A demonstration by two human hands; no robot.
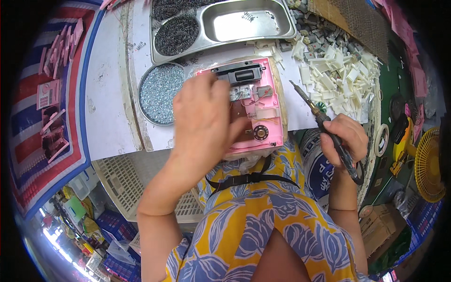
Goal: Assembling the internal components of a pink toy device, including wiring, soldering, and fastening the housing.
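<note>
My right hand (345, 138) is closed around a slim dark electric screwdriver (334, 143) with a brass collar and a thin shaft, its tip up and to the left. My left hand (204, 110), blurred by motion, is over the left part of an open pink plastic casing (277, 127); its fingertips are partly hidden. Inside the casing are a black part with a dark roller (244, 75), a small motor (264, 91), thin wires, a white block (267, 113) and a round black part (260, 132). Left of the casing is a round dish of small silvery screws (162, 94).
A steel tray (206, 49) with dark springs stands at the back. Loose white plastic parts (336, 70) and small grey motors (317, 42) are heaped at right. Pink parts (61, 49) lie on a striped cloth at left. A yellow fan (428, 164) is far right.
</note>
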